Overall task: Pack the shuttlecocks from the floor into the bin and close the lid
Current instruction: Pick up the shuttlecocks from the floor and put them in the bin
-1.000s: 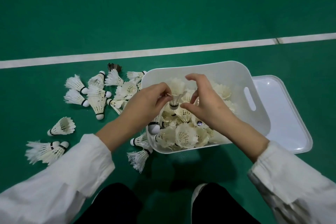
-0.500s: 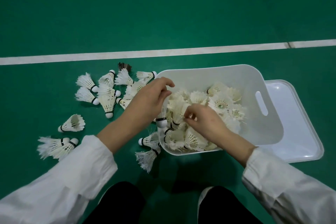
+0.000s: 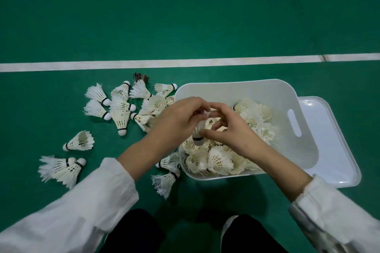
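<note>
A white plastic bin (image 3: 242, 88) stands on the green floor, holding several white shuttlecocks (image 3: 255, 117). Its lid (image 3: 333, 150) lies flat under and to the right of it. Over the bin's left half my left hand (image 3: 176, 121) and my right hand (image 3: 228, 129) meet around one shuttlecock (image 3: 198, 133), cork end down. Both hands have fingers on it. Several more shuttlecocks (image 3: 121, 109) lie scattered on the floor left of the bin, and two (image 3: 166, 178) rest against its near left corner.
A white court line (image 3: 102, 64) runs across the floor behind the bin. One dark-feathered shuttlecock (image 3: 140, 77) lies at the back of the floor pile. My knees in black trousers (image 3: 131, 230) are at the bottom, close to the bin.
My right hand has risen out of the pile in the bin and met my left hand above it. Both now grip one shuttlecock between them.
</note>
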The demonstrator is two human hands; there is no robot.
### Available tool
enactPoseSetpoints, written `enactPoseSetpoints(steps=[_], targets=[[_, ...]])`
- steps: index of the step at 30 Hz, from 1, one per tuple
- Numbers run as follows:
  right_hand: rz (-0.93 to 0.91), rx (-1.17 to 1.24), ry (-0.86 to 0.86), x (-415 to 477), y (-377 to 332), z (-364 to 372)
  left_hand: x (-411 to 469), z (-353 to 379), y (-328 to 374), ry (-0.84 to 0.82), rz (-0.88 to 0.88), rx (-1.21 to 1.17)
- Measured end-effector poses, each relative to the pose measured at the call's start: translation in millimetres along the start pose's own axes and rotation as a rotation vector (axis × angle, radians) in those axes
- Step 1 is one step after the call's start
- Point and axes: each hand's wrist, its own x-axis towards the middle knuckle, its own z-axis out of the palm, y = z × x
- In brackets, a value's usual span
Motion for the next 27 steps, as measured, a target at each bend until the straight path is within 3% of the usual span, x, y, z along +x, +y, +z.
enactPoseSetpoints(steps=[5,10,20,27], targets=[[-0.025,-0.279,0.064,4,7,2,-1,9,3,-0.133,0.091,0.063],[-0.027,-0.795,0.07,3,27,-1,-7,-18,-20,-0.171,-0.089,0.223],[-0.036,-0.936,-0.046,18,16,15,-54,-34,-69,-0.263,-0.352,0.244],[-0.004,-1.015,-0.099,16,3,13,-78,-33,-86,-0.26,-0.413,0.186]])
